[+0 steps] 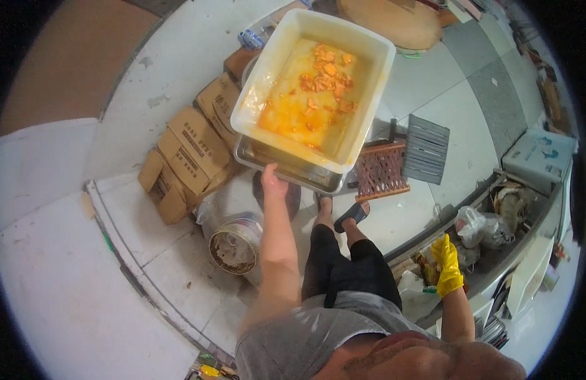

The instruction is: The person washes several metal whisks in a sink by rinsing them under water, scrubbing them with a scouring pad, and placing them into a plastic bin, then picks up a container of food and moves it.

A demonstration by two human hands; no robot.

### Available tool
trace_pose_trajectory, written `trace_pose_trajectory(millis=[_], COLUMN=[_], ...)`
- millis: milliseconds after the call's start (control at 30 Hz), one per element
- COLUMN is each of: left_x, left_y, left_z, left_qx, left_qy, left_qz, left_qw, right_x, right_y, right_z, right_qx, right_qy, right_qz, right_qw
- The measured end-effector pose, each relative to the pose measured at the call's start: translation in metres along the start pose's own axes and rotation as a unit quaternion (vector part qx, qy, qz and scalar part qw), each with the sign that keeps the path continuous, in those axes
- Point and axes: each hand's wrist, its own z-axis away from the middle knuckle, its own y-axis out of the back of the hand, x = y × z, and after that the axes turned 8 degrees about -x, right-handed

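A white plastic tub [248, 111] holds orange chunks [327, 80] and a film of orange-yellow liquid. Under its near side shows a rectangular metal tray [293, 173]. My bare left hand [275, 184] is at the tray's near rim, with the thumb over the edge and the other fingers mostly hidden. Off to the right, my right hand [447, 267] wears a yellow rubber glove. It is raised away from the tub with its fingers slightly bent, and nothing shows in it.
Cardboard boxes [193, 147] stand left of the tub, and a dirty bucket [233, 247] sits beside my left forearm. A woven-seat stool [381, 171] and a grey slatted stool [426, 148] are on the right. Plastic bags [471, 225] lie in a trough-like space near my glove.
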Motion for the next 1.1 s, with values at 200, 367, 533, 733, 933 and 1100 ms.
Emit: trace_pose_trajectory(millis=[200,367,533,733,933,1100], left_x=[0.021,0.041,0.075,0.079,0.085,0.090], left_y=[0.016,0.036,0.083,0.065,0.037,0.038], left_z=[-0.099,-0.166,-0.216,-0.233,-0.248,-0.246], left_qx=[0.038,0.078,0.041,0.055,0.093,0.142], left_qy=[0.004,-0.001,0.025,0.053,0.039,0.037], left_qz=[-0.014,-0.056,-0.085,-0.111,-0.133,-0.147], left_qw=[0.999,0.995,0.995,0.991,0.986,0.978], right_x=[-0.001,0.010,0.015,0.017,-0.018,-0.106], right_y=[-0.071,-0.118,-0.135,-0.132,-0.204,-0.350], right_z=[-0.040,-0.065,-0.078,-0.087,-0.143,-0.190], right_qx=[0.013,-0.019,-0.036,0.013,-0.120,-0.347], right_qy=[-0.062,-0.061,-0.057,-0.087,0.014,0.137], right_qz=[0.072,0.101,0.119,0.093,-0.011,-0.021], right_qw=[0.995,0.993,0.991,0.992,0.993,0.928])
